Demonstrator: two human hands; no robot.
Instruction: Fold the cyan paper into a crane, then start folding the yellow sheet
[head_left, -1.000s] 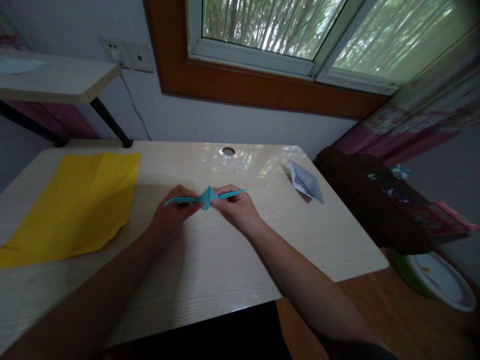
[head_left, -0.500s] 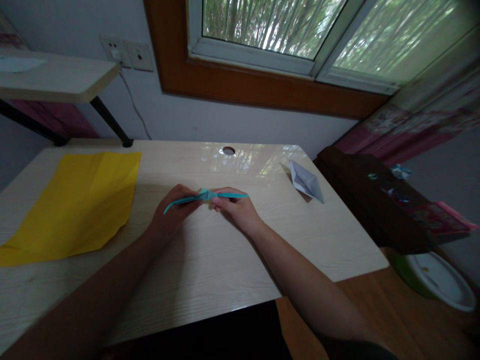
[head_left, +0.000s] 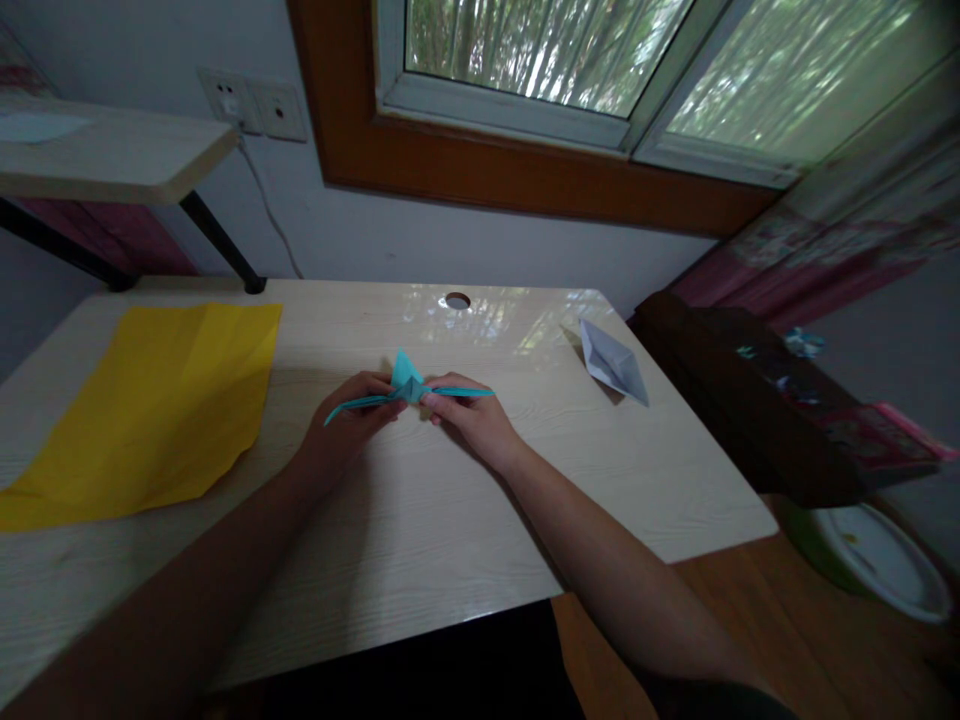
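Note:
Between my two hands is a folded piece of turquoise paper (head_left: 409, 388), with a long narrow arm reaching out to each side and a pointed flap standing up in its middle. My left hand (head_left: 356, 405) is closed on the left part, whose thin tip sticks out past the fingers. On the other side, my right hand (head_left: 466, 408) pinches the paper close to its centre, thumb toward me, and the right arm of the paper lies along the top of the fingers. The undersides of the fold are hidden by my fingers.
Yellow paper (head_left: 165, 400) lies flat on the left of the pale desk (head_left: 450, 530). A white folded paper boat (head_left: 613, 362) sits near the desk's right edge. A raised shelf (head_left: 150, 160) stands at the back left, and a round cable hole (head_left: 457, 300) is near the wall.
The turquoise paper has opened up in the middle: its pointed flap now rises higher and shows more. Both hands stay nearly in place.

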